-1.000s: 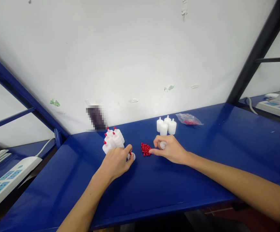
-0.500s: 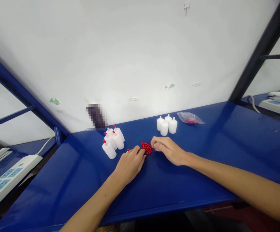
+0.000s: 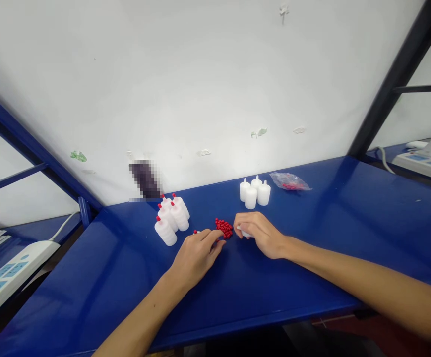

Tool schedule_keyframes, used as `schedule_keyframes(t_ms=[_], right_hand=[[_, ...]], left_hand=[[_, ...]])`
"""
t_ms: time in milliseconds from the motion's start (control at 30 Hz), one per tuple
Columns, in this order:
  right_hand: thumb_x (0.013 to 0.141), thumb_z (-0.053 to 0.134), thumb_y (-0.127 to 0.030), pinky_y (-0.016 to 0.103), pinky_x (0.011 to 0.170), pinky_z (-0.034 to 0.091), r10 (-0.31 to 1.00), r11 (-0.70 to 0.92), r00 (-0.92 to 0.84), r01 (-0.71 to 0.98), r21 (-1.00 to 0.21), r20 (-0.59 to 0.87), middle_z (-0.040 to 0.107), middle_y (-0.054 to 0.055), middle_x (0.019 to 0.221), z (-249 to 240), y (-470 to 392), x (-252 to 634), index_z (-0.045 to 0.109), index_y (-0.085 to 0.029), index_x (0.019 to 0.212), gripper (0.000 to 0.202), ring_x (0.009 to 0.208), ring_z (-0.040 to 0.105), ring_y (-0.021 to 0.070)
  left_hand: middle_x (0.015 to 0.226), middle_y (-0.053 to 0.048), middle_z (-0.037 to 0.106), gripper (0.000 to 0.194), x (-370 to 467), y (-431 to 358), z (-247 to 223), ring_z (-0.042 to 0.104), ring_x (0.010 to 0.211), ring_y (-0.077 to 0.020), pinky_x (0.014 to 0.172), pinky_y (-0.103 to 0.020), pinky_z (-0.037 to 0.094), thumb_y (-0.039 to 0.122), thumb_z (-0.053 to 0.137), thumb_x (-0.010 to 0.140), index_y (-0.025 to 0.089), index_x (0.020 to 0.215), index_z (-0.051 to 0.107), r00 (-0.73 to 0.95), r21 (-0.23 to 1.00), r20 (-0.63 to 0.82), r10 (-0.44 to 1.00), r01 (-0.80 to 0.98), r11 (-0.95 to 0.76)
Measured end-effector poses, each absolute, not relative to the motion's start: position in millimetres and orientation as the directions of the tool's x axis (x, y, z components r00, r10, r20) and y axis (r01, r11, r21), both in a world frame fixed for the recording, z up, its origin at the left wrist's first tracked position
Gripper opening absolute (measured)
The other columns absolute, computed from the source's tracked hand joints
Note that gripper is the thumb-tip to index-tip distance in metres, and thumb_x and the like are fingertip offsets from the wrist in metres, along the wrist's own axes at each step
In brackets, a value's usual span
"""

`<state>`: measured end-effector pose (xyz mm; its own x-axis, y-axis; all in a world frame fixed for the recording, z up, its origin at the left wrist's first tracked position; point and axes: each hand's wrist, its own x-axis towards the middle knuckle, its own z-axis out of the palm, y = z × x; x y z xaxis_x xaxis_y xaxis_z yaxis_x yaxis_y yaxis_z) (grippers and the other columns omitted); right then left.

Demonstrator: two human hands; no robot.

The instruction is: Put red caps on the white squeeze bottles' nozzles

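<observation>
Bottles (image 3: 252,196), white plastic cylinders, four bare-tipped and six red-capped, sit on our table (image 3: 275,292); our right hand (image 3: 262,235) grips another bottle (image 3: 244,233), our left hand (image 3: 196,252), its hold unclear, meets heaped red caps (image 3: 223,226).

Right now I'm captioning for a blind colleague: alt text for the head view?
The left hand is at a pile of red caps on a blue table; the right hand grips a white bottle. Red-capped bottles stand at left; four uncapped bottles, beyond the right hand.
</observation>
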<state>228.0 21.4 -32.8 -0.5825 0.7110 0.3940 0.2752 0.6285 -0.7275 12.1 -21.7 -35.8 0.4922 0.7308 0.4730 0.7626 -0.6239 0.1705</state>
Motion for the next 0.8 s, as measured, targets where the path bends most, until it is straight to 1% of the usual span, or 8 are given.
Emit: schedule_keyframes(t_ms=[100, 200, 333, 433, 500, 567, 667, 800], right_hand=[[0.091, 0.031, -0.026, 0.028, 0.062, 0.034, 0.674, 0.658, -0.637, 0.287, -0.696, 0.375, 0.054, 0.001, 0.063, -29.5, 15.5, 227.1, 0.048, -0.019, 0.067, 0.03, 0.058, 0.047, 0.0148], [0.09, 0.031, -0.027, 0.028, 0.062, 0.032, 0.621, 0.719, -0.683, 0.301, -0.627, 0.385, 0.052, 0.001, 0.064, -27.7, 11.2, 225.8, 0.046, -0.019, 0.069, 0.026, 0.057, 0.046, 0.0148], [0.09, 0.031, -0.027, 0.028, 0.059, 0.029, 0.567, 0.78, -0.721, 0.315, -0.54, 0.398, 0.048, 0.0, 0.062, -27.5, 7.4, 223.5, 0.042, -0.02, 0.068, 0.026, 0.056, 0.042, 0.0145], [0.09, 0.034, -0.029, 0.027, 0.06, 0.029, 0.554, 0.792, -0.737, 0.324, -0.518, 0.387, 0.052, 0.001, 0.065, -28.8, 5.3, 221.2, 0.044, -0.019, 0.069, 0.025, 0.058, 0.043, 0.0144], [0.09, 0.038, -0.033, 0.027, 0.059, 0.028, 0.562, 0.779, -0.746, 0.332, -0.531, 0.358, 0.052, 0.001, 0.064, -29.3, 4.3, 219.5, 0.045, -0.019, 0.068, 0.026, 0.058, 0.043, 0.0136], [0.088, 0.043, -0.035, 0.026, 0.057, 0.026, 0.587, 0.75, -0.742, 0.348, -0.563, 0.324, 0.049, -0.001, 0.061, -28.8, 3.6, 218.2, 0.044, -0.019, 0.065, 0.028, 0.055, 0.041, 0.0121], [0.084, 0.047, -0.029, 0.026, 0.054, 0.024, 0.632, 0.697, -0.718, 0.363, -0.619, 0.29, 0.042, -0.003, 0.055, -26.6, 2.4, 217.7, 0.04, -0.018, 0.06, 0.027, 0.052, 0.037, 0.0105], [0.081, 0.043, -0.026, 0.027, 0.054, 0.027, 0.641, 0.681, -0.701, 0.333, -0.652, 0.312, 0.04, -0.003, 0.054, -26.2, 0.7, 219.2, 0.036, -0.019, 0.058, 0.025, 0.051, 0.036, 0.011]], left_hand=[[0.078, 0.0, 0.069, 0.01, 16.2, -24.4, -35.1, 0.064, 0.064, -0.0099, 0.059, -0.019, 0.052, 0.017, 0.063, 0.091, 0.018, 0.101, 0.063, 0.448, 0.184, 0.707, 0.546, 0.63, -0.755], [0.084, -0.001, 0.07, 0.014, 22.5, -28.4, -30.7, 0.066, 0.071, -0.0097, 0.067, -0.019, 0.055, 0.011, 0.068, 0.086, 0.018, 0.098, 0.063, 0.426, 0.165, 0.795, 0.432, 0.534, -0.829], [0.088, -0.003, 0.07, 0.02, 27.3, -31.5, -28.2, 0.068, 0.075, -0.011, 0.071, -0.02, 0.058, 0.007, 0.068, 0.085, 0.017, 0.1, 0.063, 0.435, 0.176, 0.811, 0.391, 0.456, -0.872], [0.088, -0.004, 0.07, 0.018, 28.2, -30.9, -30.3, 0.068, 0.076, -0.0118, 0.072, -0.021, 0.059, 0.006, 0.065, 0.086, 0.017, 0.1, 0.062, 0.444, 0.198, 0.808, 0.387, 0.413, -0.889], [0.088, -0.004, 0.069, 0.018, 28.5, -30.1, -32.4, 0.068, 0.077, -0.0124, 0.073, -0.021, 0.059, 0.005, 0.063, 0.087, 0.017, 0.1, 0.061, 0.463, 0.204, 0.798, 0.385, 0.395, -0.896], [0.088, -0.005, 0.069, 0.019, 28.8, -29.6, -33.9, 0.068, 0.079, -0.0131, 0.074, -0.022, 0.059, 0.004, 0.061, 0.087, 0.017, 0.102, 0.061, 0.487, 0.193, 0.79, 0.374, 0.381, -0.904], [0.094, -0.007, 0.067, 0.025, 29.0, -29.7, -34.9, 0.066, 0.083, -0.0142, 0.075, -0.024, 0.058, 0.006, 0.059, 0.089, 0.018, 0.11, 0.059, 0.508, 0.185, 0.771, 0.384, 0.399, -0.898], [0.095, -0.007, 0.063, 0.027, 27.5, -30.4, -35.4, 0.063, 0.084, -0.0149, 0.073, -0.027, 0.057, 0.013, 0.061, 0.09, 0.021, 0.116, 0.058, 0.488, 0.176, 0.757, 0.435, 0.489, -0.854]])
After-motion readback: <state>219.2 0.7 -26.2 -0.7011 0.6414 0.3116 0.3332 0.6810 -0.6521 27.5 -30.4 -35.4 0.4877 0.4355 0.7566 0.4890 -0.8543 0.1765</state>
